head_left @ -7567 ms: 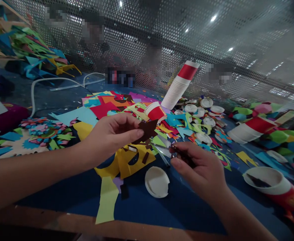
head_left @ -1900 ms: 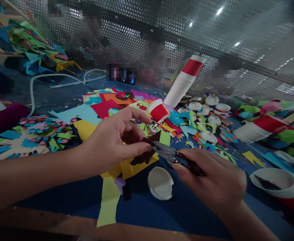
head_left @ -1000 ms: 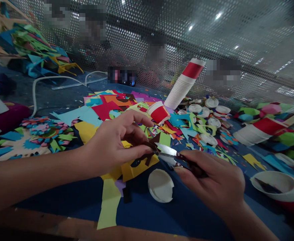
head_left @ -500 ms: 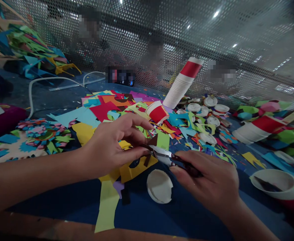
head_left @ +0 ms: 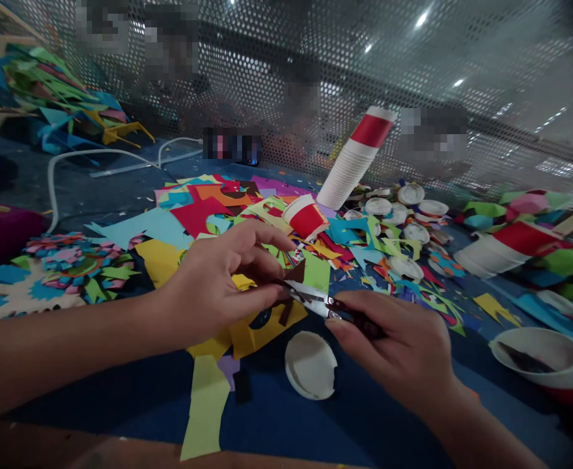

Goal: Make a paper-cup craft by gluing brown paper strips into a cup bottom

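My right hand (head_left: 398, 345) grips a pair of scissors (head_left: 313, 299) by the dark handles, blades pointing left. Between the thumb and fingers of my left hand (head_left: 237, 280) is a small piece of dark brown paper (head_left: 295, 270), and the blade tips reach it. The blades look nearly closed around the paper. Under my hands lies yellow paper (head_left: 267, 332) with cut-out holes. A torn-edged white cup bottom (head_left: 310, 366) rests on the blue table just below the scissors. Part of the brown paper is hidden by my left fingers.
Colourful paper scraps (head_left: 203, 208) cover the middle of the table. A tilted stack of paper cups (head_left: 355, 159) rises behind a single red-and-white cup (head_left: 306, 217). Cut cup bottoms (head_left: 404, 215) are heaped to the right. Another cup (head_left: 550, 355) stands at the right. Layered paper flowers (head_left: 79, 260) lie left.
The scissor blades have come closer together on the brown paper as my right hand shifted slightly left and its fingers squeezed. My left hand keeps its pinch.
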The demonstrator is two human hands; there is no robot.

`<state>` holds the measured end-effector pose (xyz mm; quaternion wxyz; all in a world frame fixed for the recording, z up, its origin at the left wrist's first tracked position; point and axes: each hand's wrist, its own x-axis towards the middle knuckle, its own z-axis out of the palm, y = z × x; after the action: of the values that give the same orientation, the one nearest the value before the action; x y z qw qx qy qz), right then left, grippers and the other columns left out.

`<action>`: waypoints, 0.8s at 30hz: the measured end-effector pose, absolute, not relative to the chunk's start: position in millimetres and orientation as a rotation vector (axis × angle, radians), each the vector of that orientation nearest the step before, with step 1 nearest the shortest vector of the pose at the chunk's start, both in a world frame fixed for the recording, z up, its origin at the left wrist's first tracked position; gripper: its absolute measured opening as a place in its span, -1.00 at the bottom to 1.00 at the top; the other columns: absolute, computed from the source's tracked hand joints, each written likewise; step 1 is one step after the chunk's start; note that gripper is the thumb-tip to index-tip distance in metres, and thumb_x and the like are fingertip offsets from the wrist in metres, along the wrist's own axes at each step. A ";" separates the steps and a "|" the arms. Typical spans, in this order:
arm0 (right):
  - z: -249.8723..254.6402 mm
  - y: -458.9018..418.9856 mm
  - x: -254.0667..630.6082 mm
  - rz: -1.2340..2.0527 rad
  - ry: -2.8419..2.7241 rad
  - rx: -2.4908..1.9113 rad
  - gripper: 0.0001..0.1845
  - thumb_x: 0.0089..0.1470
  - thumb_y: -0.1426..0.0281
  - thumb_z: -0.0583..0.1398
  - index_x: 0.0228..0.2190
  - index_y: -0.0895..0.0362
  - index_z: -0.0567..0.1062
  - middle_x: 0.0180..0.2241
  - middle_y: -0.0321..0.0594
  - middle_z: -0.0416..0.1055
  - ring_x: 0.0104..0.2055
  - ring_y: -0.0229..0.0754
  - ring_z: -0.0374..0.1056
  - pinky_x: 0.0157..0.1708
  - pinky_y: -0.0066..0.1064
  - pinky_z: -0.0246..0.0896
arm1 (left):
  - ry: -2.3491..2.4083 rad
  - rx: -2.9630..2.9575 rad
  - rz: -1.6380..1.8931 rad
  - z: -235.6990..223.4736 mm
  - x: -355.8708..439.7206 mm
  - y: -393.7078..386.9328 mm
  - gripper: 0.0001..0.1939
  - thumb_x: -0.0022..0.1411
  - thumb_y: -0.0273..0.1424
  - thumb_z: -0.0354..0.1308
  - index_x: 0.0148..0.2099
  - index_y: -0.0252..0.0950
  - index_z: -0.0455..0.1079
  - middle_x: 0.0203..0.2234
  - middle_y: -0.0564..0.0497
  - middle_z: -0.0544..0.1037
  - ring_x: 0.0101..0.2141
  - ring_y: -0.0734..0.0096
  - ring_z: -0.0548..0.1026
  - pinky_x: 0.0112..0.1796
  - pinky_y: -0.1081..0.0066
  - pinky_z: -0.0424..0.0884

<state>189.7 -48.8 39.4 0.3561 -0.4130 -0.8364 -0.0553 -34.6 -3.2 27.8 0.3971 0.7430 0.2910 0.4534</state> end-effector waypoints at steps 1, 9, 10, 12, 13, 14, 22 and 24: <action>39.4 -48.4 189.5 -0.141 -2.161 -1.070 -0.78 0.18 0.37 0.18 -0.44 0.21 0.55 -0.67 -0.36 0.38 -0.70 -0.40 0.19 -0.68 -0.57 0.07 | 0.742 1.878 1.148 28.0 -34.4 -2.9 -0.66 0.10 -0.51 0.25 -0.07 -0.22 0.31 -0.45 0.17 0.62 -0.40 0.58 0.62 -0.39 0.70 0.47; 39.0 -48.1 188.7 -0.082 -2.145 -1.096 -0.79 0.18 0.39 0.18 -0.47 0.18 0.53 -0.65 -0.36 0.44 -0.65 -0.39 0.31 -0.63 -0.59 0.14 | 0.772 1.823 1.126 29.6 -32.5 -2.5 -0.65 0.10 -0.47 0.29 -0.07 -0.22 0.31 -0.46 0.17 0.61 -0.40 0.54 0.62 -0.42 0.66 0.46; 38.9 -47.9 188.8 -0.079 -2.142 -1.097 -0.80 0.18 0.39 0.19 -0.46 0.17 0.53 -0.65 -0.37 0.45 -0.65 -0.39 0.32 -0.63 -0.59 0.14 | 0.776 1.817 1.123 29.3 -32.5 -2.3 -0.65 0.10 -0.46 0.30 -0.08 -0.22 0.31 -0.46 0.17 0.61 -0.40 0.53 0.62 -0.41 0.64 0.47; 39.0 -47.3 189.0 -0.076 -2.141 -1.102 -0.80 0.17 0.37 0.19 -0.46 0.16 0.53 -0.66 -0.38 0.43 -0.67 -0.39 0.29 -0.66 -0.58 0.12 | 0.782 1.811 1.123 28.3 -32.9 -1.7 -0.65 0.09 -0.46 0.29 -0.08 -0.22 0.31 -0.45 0.15 0.62 -0.40 0.50 0.63 -0.39 0.61 0.50; 39.4 -47.1 188.9 -0.078 -2.141 -1.105 -0.80 0.17 0.36 0.19 -0.46 0.15 0.53 -0.67 -0.39 0.42 -0.69 -0.39 0.27 -0.67 -0.57 0.11 | 0.777 1.815 1.129 27.8 -33.1 -1.4 -0.65 0.09 -0.47 0.28 -0.07 -0.22 0.31 -0.45 0.15 0.62 -0.40 0.48 0.63 -0.38 0.59 0.50; 39.9 -46.9 188.7 -0.081 -2.141 -1.110 -0.80 0.17 0.36 0.19 -0.46 0.14 0.53 -0.67 -0.39 0.42 -0.70 -0.39 0.25 -0.68 -0.57 0.10 | 0.762 1.825 1.136 27.4 -33.3 -1.0 -0.65 0.09 -0.48 0.27 -0.07 -0.21 0.31 -0.45 0.15 0.62 -0.40 0.47 0.63 -0.38 0.58 0.51; 42.7 -47.4 184.3 -0.067 -2.149 -1.110 -0.77 0.18 0.34 0.18 -0.49 0.13 0.52 -0.68 -0.38 0.38 -0.70 -0.38 0.22 -0.69 -0.57 0.09 | 0.723 1.862 1.106 30.5 -31.8 -1.1 -0.65 0.06 -0.50 0.19 -0.07 -0.20 0.28 -0.49 0.14 0.61 -0.43 0.38 0.63 -0.40 0.48 0.52; 42.5 -47.0 183.5 -0.076 -2.150 -1.107 -0.76 0.19 0.34 0.17 -0.49 0.14 0.52 -0.68 -0.38 0.38 -0.70 -0.38 0.22 -0.69 -0.57 0.09 | 0.722 1.874 1.103 30.8 -31.6 -1.1 -0.65 0.06 -0.51 0.19 -0.07 -0.21 0.28 -0.48 0.12 0.62 -0.43 0.38 0.63 -0.41 0.48 0.51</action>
<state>183.5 -47.0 42.5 0.3531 -0.4281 -0.8314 -0.0293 -31.6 -1.1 30.8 0.4126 0.7451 0.2869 0.4384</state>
